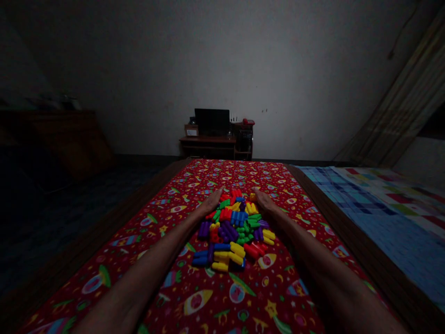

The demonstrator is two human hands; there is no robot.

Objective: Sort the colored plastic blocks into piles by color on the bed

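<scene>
My left hand point(210, 204) lies flat against the left side of the pile of plastic blocks point(233, 229), fingers straight and held together, gripping nothing. My right hand point(264, 202) mirrors it on the pile's right side, just as flat and closed-fingered. The pile sits on the red rocket-print sheet point(194, 185), between my forearms, with its far end between my fingertips.

I think the weak spots are the two ends of the pile. A gap stays open between my fingertips at the far end, and the yellow and blue pieces at the near end lie behind my palms. If I squeeze inward, I judge the heap could hump up and spill pieces out either way. The sheet is soft (it may bunch under my hands and tip blocks over). A piece skidding right of the pile could pass the wooden edge point(333, 218), and the room is dim enough that purple ones would be hard to spot.
</scene>
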